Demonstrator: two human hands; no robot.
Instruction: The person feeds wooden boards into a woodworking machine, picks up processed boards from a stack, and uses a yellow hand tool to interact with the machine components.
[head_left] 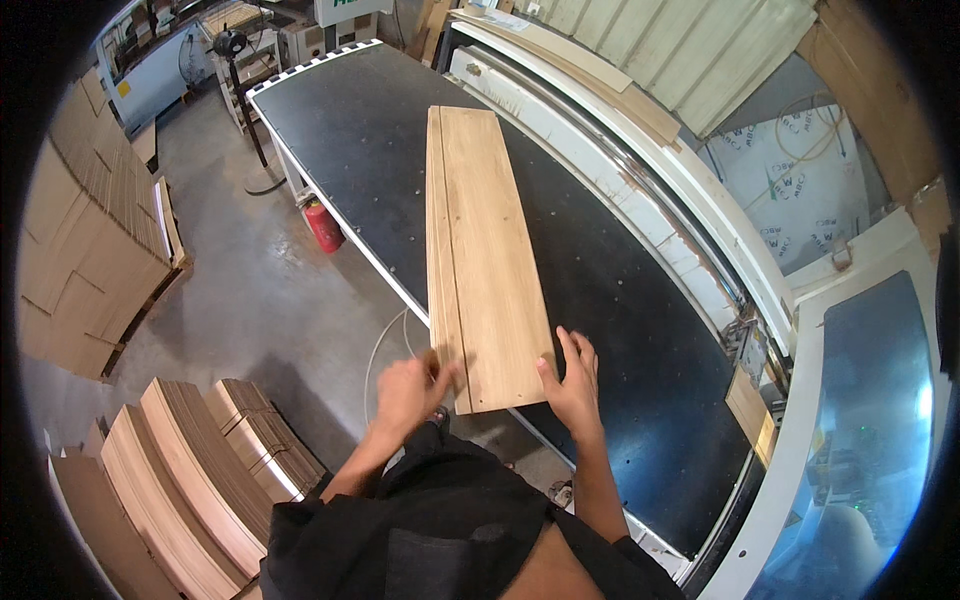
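Observation:
A long wood-grain panel (pixel 490 240) lies lengthwise on the black-topped table (pixel 630 310), its near end sticking out over the front edge. Along its left side runs a dark line, and further thin board edges show there, as if several are stacked. My left hand (pixel 408 396) is at the near left edge, fingers loosely bent and apart, slightly blurred; whether it touches the wood I cannot tell. Against the near right edge rests my right hand (pixel 573 388), thumb by the corner and fingers spread, gripping nothing.
Stacked boards (pixel 190 450) stand on the floor at lower left, with a taller pile (pixel 90 230) behind. A red fire extinguisher (pixel 323 227) is beside the table leg. Along the table's right runs a white machine beam (pixel 640 150); a tinted machine window (pixel 870 430) lies at far right.

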